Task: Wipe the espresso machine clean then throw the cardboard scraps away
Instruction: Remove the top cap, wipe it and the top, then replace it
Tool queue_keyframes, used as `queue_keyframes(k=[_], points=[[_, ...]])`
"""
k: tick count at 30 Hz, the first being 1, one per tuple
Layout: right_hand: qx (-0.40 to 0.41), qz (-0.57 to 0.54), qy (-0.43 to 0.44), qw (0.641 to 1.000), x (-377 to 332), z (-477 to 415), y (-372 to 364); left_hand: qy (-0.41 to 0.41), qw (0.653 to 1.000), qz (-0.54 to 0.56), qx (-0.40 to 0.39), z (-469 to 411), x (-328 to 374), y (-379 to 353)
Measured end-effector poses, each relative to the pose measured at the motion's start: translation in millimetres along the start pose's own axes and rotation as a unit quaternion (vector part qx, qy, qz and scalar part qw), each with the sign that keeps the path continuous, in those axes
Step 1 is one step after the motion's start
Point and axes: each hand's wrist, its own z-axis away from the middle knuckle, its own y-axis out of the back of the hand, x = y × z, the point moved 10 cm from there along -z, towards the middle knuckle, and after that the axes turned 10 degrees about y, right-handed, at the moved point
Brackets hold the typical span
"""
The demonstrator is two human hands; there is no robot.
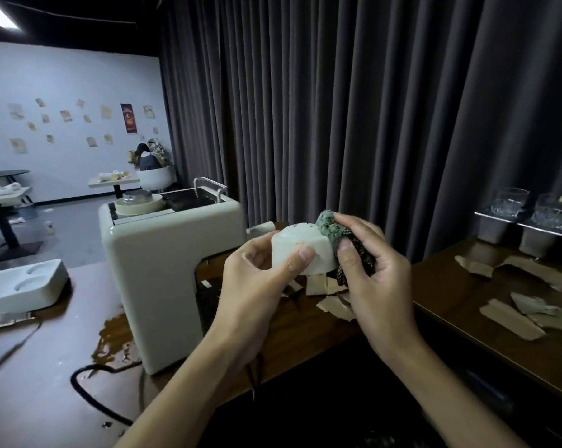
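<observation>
Dark grey curtains [354,108] hang behind the brown tabletop [467,305], where cut-glass tumblers [509,202] sit on a metal rack [525,227], a black cable [88,392] curls beside a brown spill [114,337], and a white moulded tray [20,286] rests at left.

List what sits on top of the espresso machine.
On the espresso machine top: a round cream dish holding a glass jar, a dark grille and a metal rail. The jar's contents cannot be seen.
</observation>
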Motion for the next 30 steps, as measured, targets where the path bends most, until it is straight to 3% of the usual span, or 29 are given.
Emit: queue_keyframes(k=[5, 10, 16, 24, 27, 30], points=[[-0.001, 0.024, 0.012, 1.0, 7.4, 18.5, 23.3, 0.014, 1.0, -0.014, -0.021, 9.2, -15.7, -31.7], [-0.003, 0.031, 0.031, 0.999, 12.7, 25.0, 32.6, -0.002, 0.991, -0.127, -0.033, 17.2, -18.6, -47.3], [-0.001, 0.012, 0.011, 1.0, 18.5, 28.2, 32.1, 0.014, 0.992, -0.102, 0.069, 17.0, -25.5, -20.9], [0.022, -0.006, -0.019, 1.0, 25.1, 44.4, 19.6, -0.007, 0.997, -0.082, -0.01, 13.7, -12.7, -22.5], [0.044, 0.001, 0.006, 0.999, 19.5, 49.3, 15.1, -0.013, 0.996, -0.089, -0.014, 13.5, -13.6, -16.1], [0.046, 0.033, 0.058, 0.997, 12.6, 49.8, 10.5, 0.018, 1.0, 0.013, 0.012, 12.5, -22.8, -4.7]])
